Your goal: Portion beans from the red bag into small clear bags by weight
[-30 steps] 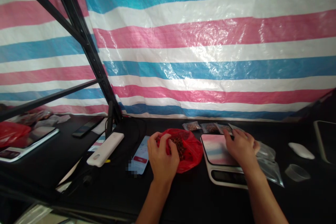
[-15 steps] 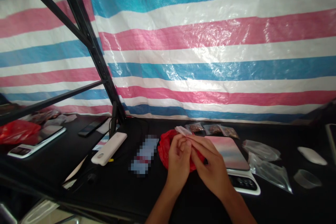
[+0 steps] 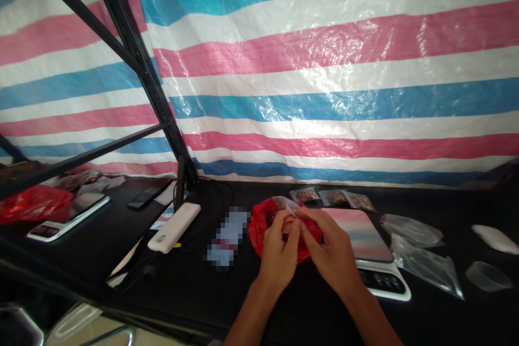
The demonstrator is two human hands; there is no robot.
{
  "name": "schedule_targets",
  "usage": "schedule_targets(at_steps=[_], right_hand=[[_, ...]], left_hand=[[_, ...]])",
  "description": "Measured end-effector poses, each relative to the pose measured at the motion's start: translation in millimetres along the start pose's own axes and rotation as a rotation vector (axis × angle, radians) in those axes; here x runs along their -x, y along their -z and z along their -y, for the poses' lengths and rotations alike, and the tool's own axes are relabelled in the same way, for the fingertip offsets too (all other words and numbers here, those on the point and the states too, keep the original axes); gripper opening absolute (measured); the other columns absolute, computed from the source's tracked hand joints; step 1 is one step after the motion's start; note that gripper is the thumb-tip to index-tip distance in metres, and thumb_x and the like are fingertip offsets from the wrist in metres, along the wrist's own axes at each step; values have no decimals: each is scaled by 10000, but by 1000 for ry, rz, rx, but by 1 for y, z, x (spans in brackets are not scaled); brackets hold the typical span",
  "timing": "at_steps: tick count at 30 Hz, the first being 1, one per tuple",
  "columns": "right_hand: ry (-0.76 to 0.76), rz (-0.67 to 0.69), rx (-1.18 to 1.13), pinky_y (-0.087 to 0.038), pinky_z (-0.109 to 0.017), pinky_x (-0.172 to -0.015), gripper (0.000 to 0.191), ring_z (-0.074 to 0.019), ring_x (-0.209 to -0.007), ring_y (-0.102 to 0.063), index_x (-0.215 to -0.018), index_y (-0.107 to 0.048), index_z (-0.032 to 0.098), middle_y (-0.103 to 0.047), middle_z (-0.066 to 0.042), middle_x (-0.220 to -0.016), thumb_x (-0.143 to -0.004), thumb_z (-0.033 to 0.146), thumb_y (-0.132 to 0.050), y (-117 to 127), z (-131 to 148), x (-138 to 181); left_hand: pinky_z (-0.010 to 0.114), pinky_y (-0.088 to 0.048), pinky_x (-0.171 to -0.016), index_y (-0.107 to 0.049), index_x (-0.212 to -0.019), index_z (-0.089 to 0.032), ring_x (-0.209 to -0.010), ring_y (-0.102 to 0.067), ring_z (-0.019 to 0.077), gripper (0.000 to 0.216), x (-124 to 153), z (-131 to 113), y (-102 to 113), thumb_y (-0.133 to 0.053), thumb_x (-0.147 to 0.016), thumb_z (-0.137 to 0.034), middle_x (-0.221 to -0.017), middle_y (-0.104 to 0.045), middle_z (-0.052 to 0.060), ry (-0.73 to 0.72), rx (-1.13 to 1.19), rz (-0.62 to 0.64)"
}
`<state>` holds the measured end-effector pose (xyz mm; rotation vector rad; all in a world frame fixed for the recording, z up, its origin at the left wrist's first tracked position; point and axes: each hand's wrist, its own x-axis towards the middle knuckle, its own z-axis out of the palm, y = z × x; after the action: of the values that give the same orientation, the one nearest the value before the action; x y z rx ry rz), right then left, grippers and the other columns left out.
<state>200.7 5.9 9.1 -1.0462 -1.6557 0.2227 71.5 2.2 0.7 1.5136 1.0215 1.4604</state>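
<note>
My left hand (image 3: 279, 251) and my right hand (image 3: 332, 248) meet over an open red plastic bag (image 3: 258, 232). Between the fingertips of both is a small clear plastic bag (image 3: 290, 205), pinched at its near edge; whether its mouth is open I cannot tell. Dark bits show inside the red bag, partly covered by my fingers. Right of my right hand is a white kitchen scale (image 3: 359, 230) with a shiny plate. Behind it lie small clear packets of brownish dried pieces: one on the left (image 3: 304, 194), one in the middle (image 3: 333, 197), one on the right (image 3: 360, 202).
Flat clear bags (image 3: 425, 265), a clear cup (image 3: 488, 277) and a white rounded object (image 3: 497, 239) lie at right. Leftward are a blurred-out rectangle (image 3: 227, 239), a white power bank (image 3: 174, 228) and a black metal frame (image 3: 162, 113). Beyond it sit another scale (image 3: 60, 230) and red bag (image 3: 36, 204).
My fingers have shifted on the small bag, which now sits lower and flatter over the red bag. The red bag's inside shows more. The view has swung slightly left.
</note>
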Motion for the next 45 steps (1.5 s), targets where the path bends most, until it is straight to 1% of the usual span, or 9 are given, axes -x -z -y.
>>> schedule_targets(at_steps=[7, 17, 19, 25, 32, 35, 37, 39, 45], right_hand=[[-39, 24, -67, -598, -335, -862, 175, -207, -938, -737, -1020, -748, 262, -774, -48, -1022, -966, 289, -583, 0, 4, -1], [-97, 42, -117, -566, -318, -810, 104, -202, -862, -698, -874, -705, 257, -736, -31, -910, -925, 270, -615, -1, 9, -3], [-105, 50, -157, -564, -306, -802, 90, -192, -847, -696, -864, -703, 250, -732, -26, -892, -915, 254, -629, -2, 9, -4], [-126, 108, -226, -555, -305, -820, 105, -186, -872, -690, -860, -715, 244, -732, -27, -905, -930, 253, -637, -3, 10, -5], [-182, 151, -321, -537, -302, -811, 80, -179, -849, -688, -856, -706, 230, -731, -16, -884, -910, 252, -651, -3, 15, -3], [-195, 120, -280, -514, -309, -786, 81, -177, -804, -674, -813, -677, 228, -721, -6, -832, -885, 249, -646, -5, 15, -3], [-214, 94, -209, -492, -325, -801, 86, -182, -792, -669, -786, -668, 230, -724, -1, -813, -866, 256, -653, -8, 15, -2], [-237, 77, -149, -476, -337, -804, 99, -189, -783, -662, -773, -669, 232, -725, -3, -801, -861, 273, -650, -12, 16, -1], [-347, -26, -56, -469, -327, -693, 171, -201, -703, -620, -750, -643, 239, -694, -16, -729, -867, 359, -607, -19, 12, 2]], left_hand=[[335, -562, -852, -626, -1092, -230, -894, -716, 210, 222, 2, -2, 4, -473, -1027, -379, -1016, -747, 64, -40, -175, 11], [306, -518, -819, -622, -999, -231, -850, -690, 205, 221, 3, -4, 7, -434, -1036, -340, -896, -721, 41, -68, -276, -10], [292, -504, -795, -616, -931, -226, -846, -676, 196, 256, 2, -3, 7, -411, -1040, -333, -908, -712, 43, -87, -290, -6], [261, -459, -612, -554, -774, -228, -635, -593, 166, 291, -1, 0, 10, -432, -1013, -340, -710, -616, 0, -114, -299, -81], [249, -391, -532, -452, -694, -233, -549, -516, 144, 291, 1, 1, 16, -414, -982, -218, -622, -517, -26, -175, -402, -94], [267, -472, -631, -510, -736, -224, -678, -601, 164, 263, 0, 0, 15, -412, -974, -169, -732, -599, 6, -252, -473, -120], [307, -528, -778, -575, -819, -216, -877, -657, 190, 241, -1, 0, 13, -403, -959, -120, -938, -677, 50, -323, -510, -149], [352, -538, -885, -593, -863, -210, -1019, -653, 209, 242, -2, 0, 11, -404, -933, -75, -1098, -675, 78, -370, -556, -191], [377, -563, -858, -553, -851, -203, -990, -638, 222, 176, -2, 1, 6, -446, -924, -83, -1085, -590, 104, -376, -710, -266]])
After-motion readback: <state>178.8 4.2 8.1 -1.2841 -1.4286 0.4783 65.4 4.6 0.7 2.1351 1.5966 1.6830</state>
